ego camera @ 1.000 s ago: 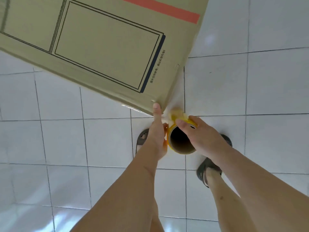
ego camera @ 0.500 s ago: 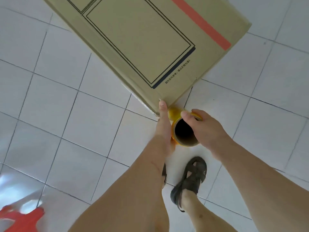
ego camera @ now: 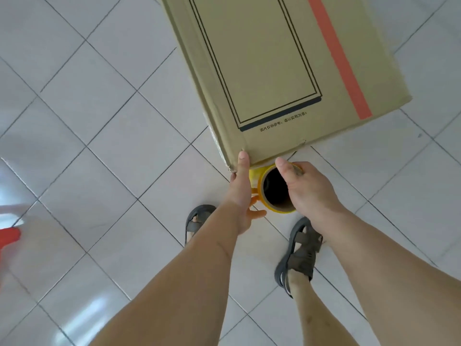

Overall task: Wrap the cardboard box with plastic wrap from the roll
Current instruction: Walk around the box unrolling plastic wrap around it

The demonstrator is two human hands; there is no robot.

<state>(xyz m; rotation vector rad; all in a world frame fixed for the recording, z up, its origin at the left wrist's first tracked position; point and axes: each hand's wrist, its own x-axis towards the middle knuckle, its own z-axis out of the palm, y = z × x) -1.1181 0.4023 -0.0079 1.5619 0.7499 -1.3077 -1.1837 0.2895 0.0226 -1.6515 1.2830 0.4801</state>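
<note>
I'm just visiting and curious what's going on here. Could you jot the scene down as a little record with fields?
activity: a person wrapping a cardboard box with film from a roll
box: standing on the white tiled floor, printed with black frame lines and an orange stripe
roll: yellow roll of plastic wrap, hollow core facing the camera, held at the box's near corner
left hand: against the roll's side, index finger on the box corner
right hand: gripping the roll, thumb over its rim
feet: in dark sandals
other: red object at far left, unclear

place: indoor room, type unclear | cue: glossy white floor tiles (ego camera: pixel 104 101)
</note>
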